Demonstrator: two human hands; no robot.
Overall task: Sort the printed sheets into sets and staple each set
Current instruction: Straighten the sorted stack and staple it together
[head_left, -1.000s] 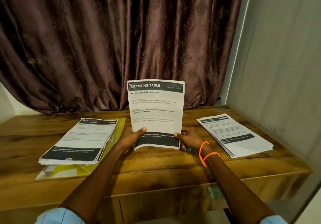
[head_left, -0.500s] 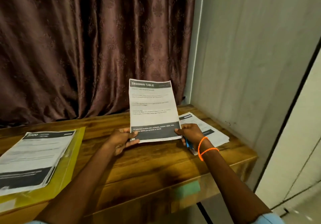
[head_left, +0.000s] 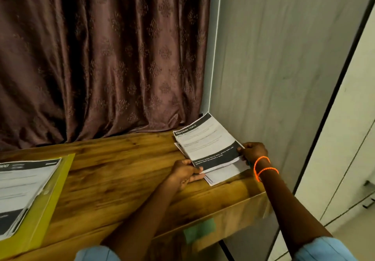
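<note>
A printed sheet headed "DRESSING TABLE" (head_left: pixel 207 143) lies almost flat on top of the right-hand stack of sheets (head_left: pixel 223 174), at the table's far right corner. My left hand (head_left: pixel 185 172) pinches the sheet's near left corner, and my right hand (head_left: pixel 252 152), with orange bands at the wrist, grips its near right corner. Another stack of printed sheets (head_left: pixel 24 187) rests on a yellow folder (head_left: pixel 58 179) at the left edge of view. No stapler shows clearly.
The wooden table (head_left: pixel 121 169) ends just right of the stack, against a grey wall panel (head_left: pixel 274 78). A brown curtain (head_left: pixel 101 58) hangs behind. A green tape patch (head_left: pixel 199 230) sticks on the table's front face.
Both hands carried the sheet from upright at mid-table to the right and lowered it onto the right stack. The view swung right.
</note>
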